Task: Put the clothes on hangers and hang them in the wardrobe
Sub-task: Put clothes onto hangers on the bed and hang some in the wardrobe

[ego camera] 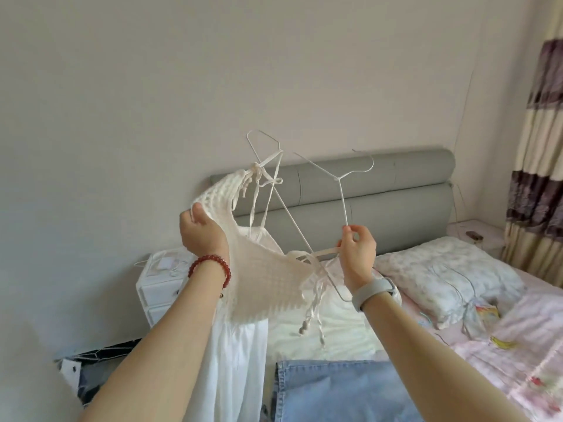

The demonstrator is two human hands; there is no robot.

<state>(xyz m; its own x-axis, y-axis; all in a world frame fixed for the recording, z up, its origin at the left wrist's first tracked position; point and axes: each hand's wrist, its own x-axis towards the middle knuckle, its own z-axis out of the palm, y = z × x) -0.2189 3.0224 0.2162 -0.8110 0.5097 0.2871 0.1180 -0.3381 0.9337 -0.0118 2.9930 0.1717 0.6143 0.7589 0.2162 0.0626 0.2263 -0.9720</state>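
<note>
I saw the left hand (199, 229) gripping the knit top (259, 269) and the right hand (357, 254) pinching its strap (323, 253) against the hanger (342, 196) above the bed (502, 330).

1. The white knitted crochet top (268, 278) covers the lower corner of the thin white wire hanger (342, 205), so how the wire runs under it cannot be told.
2. Below the top, a white sheer garment (234, 360) runs off the bottom edge.
3. Right of that garment, folded blue denim jeans (338, 391) are cut by the same edge.
4. Left of the top, a small white bedside cabinet (158, 287) is partly hidden behind the left forearm; the items on it are too small to identify.
5. Far right of the top, a striped cream-and-purple curtain (539, 147) is cropped by the right edge.
</note>
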